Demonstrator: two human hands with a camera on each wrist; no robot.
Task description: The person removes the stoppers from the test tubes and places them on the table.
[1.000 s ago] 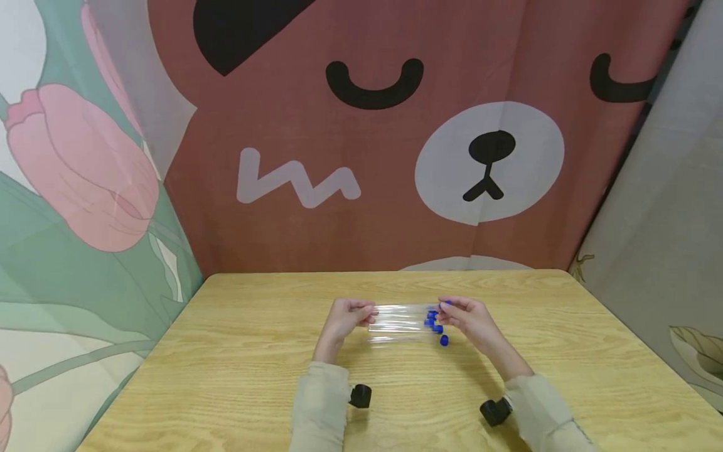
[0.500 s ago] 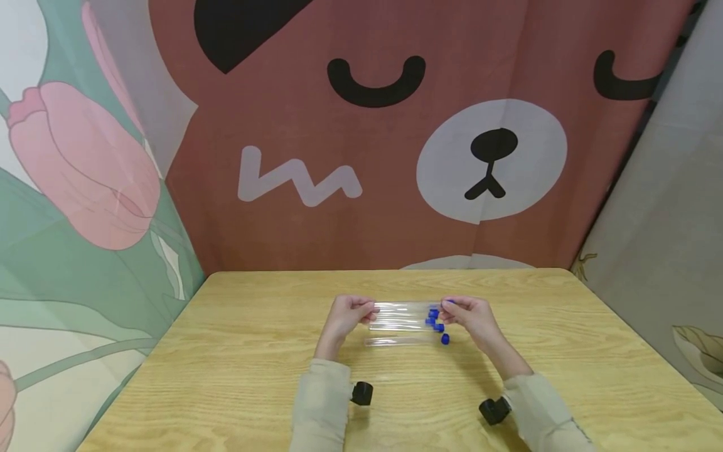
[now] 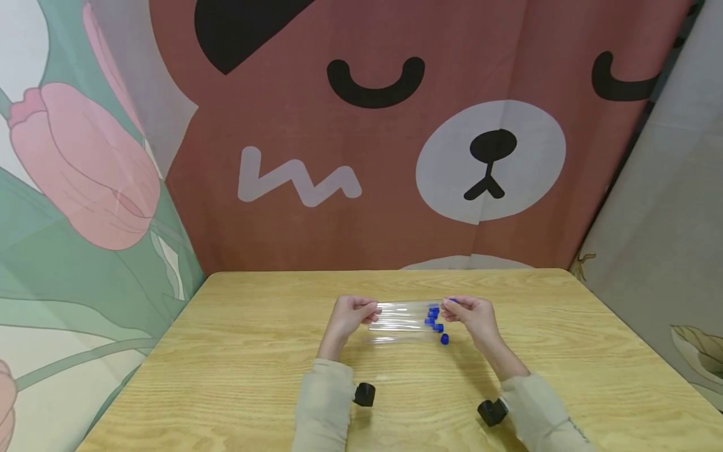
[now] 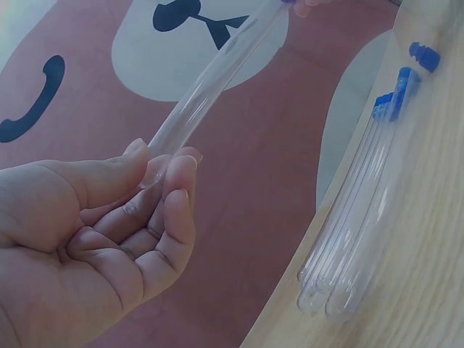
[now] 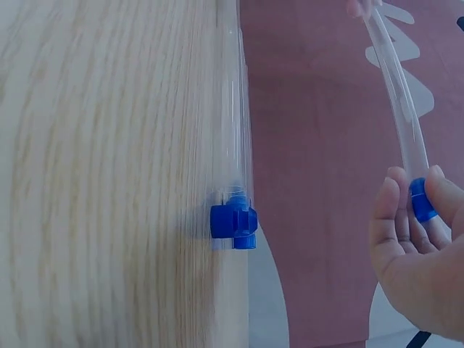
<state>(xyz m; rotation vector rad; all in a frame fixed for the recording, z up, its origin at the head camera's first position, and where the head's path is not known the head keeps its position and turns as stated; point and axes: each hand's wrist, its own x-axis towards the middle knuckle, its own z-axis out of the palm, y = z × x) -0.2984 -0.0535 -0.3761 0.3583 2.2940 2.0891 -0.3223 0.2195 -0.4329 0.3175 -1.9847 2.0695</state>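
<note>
On the far left of the head view hangs a curtain (image 3: 85, 166) printed with a pink tulip; a brown bear-face curtain (image 3: 282, 245) fills the frame behind the table (image 3: 226, 370). At centre, the left hand (image 3: 346, 317) pinches the rounded end of a clear tube (image 4: 203, 98) between thumb and fingers, a black wrist camera (image 3: 365, 394) below it. The tube is raised off the table, its long axis running left to right, capped end pointing right. Under it, clear tubes (image 4: 348, 217) lie roughly parallel, blue-topped ends also right; a blue cap (image 3: 445, 339) sits nearest the viewer. Right of centre, the right hand (image 3: 471, 317) grips the raised tube's blue stopper (image 5: 422, 200), thumb against fingers. A second black camera (image 3: 492, 412) sits lower right; a greyish curtain (image 3: 649, 251) closes the right edge.
</note>
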